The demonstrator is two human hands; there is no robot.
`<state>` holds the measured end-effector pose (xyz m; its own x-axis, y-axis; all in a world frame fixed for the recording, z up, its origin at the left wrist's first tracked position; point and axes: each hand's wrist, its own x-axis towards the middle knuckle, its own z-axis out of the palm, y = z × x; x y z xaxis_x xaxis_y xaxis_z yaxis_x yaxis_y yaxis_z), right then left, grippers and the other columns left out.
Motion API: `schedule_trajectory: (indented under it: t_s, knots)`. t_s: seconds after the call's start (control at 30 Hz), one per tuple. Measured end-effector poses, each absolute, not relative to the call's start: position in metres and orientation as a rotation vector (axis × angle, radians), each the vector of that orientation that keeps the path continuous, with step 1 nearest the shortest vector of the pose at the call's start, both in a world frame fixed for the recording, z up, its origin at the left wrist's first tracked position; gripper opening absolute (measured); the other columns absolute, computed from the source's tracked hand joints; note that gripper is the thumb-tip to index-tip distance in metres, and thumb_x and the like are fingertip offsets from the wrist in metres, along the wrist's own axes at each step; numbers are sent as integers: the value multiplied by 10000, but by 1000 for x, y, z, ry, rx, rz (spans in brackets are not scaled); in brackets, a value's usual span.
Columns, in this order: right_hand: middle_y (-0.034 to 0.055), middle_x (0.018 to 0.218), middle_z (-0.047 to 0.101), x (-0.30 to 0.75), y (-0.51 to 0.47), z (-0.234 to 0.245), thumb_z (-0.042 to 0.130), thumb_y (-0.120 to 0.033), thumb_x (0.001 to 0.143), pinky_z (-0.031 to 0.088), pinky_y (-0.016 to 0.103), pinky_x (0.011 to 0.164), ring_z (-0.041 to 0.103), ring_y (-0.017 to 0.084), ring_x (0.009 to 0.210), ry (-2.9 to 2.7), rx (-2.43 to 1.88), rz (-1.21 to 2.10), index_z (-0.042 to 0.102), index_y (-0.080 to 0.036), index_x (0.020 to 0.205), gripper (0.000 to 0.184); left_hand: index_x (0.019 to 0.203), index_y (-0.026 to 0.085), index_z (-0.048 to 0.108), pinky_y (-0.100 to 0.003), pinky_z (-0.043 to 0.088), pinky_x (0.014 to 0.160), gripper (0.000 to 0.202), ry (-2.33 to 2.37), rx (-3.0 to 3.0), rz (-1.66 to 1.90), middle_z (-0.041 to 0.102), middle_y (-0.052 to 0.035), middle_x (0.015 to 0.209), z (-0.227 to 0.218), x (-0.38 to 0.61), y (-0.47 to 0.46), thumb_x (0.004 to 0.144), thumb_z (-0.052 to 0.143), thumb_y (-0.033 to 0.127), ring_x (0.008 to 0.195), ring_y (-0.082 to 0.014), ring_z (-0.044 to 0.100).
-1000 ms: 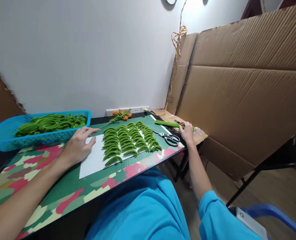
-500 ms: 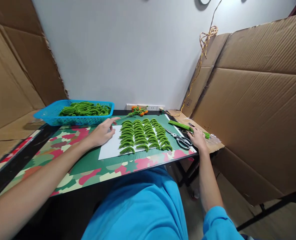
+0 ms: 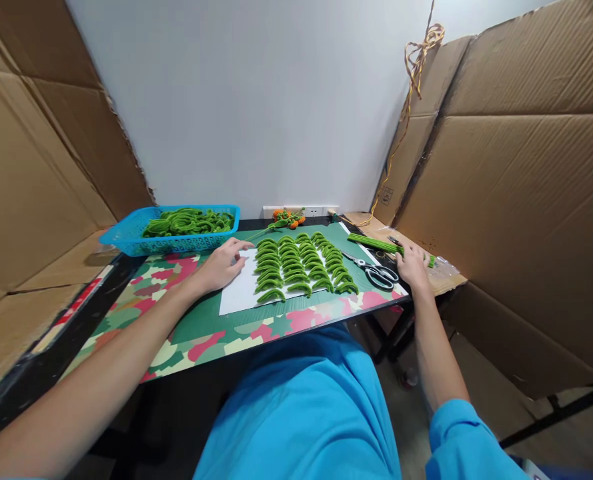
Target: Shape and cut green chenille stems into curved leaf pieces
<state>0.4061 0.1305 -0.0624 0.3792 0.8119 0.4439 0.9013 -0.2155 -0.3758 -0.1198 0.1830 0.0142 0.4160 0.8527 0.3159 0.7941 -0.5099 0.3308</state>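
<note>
My left hand (image 3: 223, 267) rests on the left part of a white sheet of paper (image 3: 233, 298), thumb and fingers apart and nothing between them. Beside it on the sheet lie curved fuzzy green pieces (image 3: 296, 267), apparently bent pipe cleaners, in several columns. My right hand (image 3: 413, 267) is at the right end of the table, its fingers curled over a bundle of straight green pipe cleaners (image 3: 376, 244). Its fingertips are partly hidden. Scissors with black handles (image 3: 379, 275) lie just left of that hand, blades pointing toward the green pieces.
A blue plastic basket (image 3: 126, 240) with more green pipe cleaners stands at the back left. Orange flowers on a green stem (image 3: 289, 219) lie behind the columns. A power strip (image 3: 314, 211) is against the wall. Cardboard panels (image 3: 516, 187) enclose both sides.
The camera view has shifted, so the whole table appears slightly farther right. Both hands stay at nearly the same places on the table; the green pieces have not moved.
</note>
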Motion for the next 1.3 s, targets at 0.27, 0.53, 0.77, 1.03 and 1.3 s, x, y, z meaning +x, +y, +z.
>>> schedule_trajectory:
  t_s: [0.27, 0.53, 0.77, 1.03, 1.3]
  knots:
    - [201, 1222, 635, 411, 129, -57, 490, -196, 947, 366, 509, 1082, 525, 367, 1214, -1332, -2018, -216, 721, -158, 1297, 421, 1147, 146, 761, -322, 530, 928, 482, 1504, 2543, 651, 625, -117, 1228, 17, -119, 186, 906, 428, 398, 855, -170, 625]
    - [172, 1103, 668, 409, 128, -52, 522, -134, 916, 450, 433, 1029, 578, 322, 1095, -1371, -1877, -200, 781, -150, 1178, 369, 1190, 154, 743, -285, 492, 854, 422, 1516, 2551, 637, 627, -62, 1228, 18, -121, 185, 956, 438, 328, 773, -121, 557]
    - [165, 1037, 662, 412, 132, -54, 523, -189, 932, 474, 464, 998, 583, 328, 1042, -1339, -1772, -213, 796, -155, 1028, 291, 1219, 136, 747, -289, 487, 906, 450, 1501, 2539, 632, 631, -73, 1218, 16, -123, 188, 961, 450, 355, 800, -129, 554]
    - [161, 1012, 650, 411, 132, -55, 517, -216, 949, 507, 484, 958, 633, 331, 998, -1338, -1637, -217, 772, -161, 995, 265, 1207, 161, 766, -295, 503, 858, 502, 1490, 2549, 638, 646, -109, 1217, 11, -129, 196, 933, 429, 412, 835, -170, 625]
    - [122, 1007, 678, 402, 126, -52, 543, -290, 994, 547, 382, 789, 690, 251, 821, -1481, -1458, -134, 769, -177, 979, 252, 1196, 163, 771, -299, 517, 907, 499, 1480, 2538, 665, 665, -110, 1200, 12, -125, 191, 938, 431, 421, 907, -193, 653]
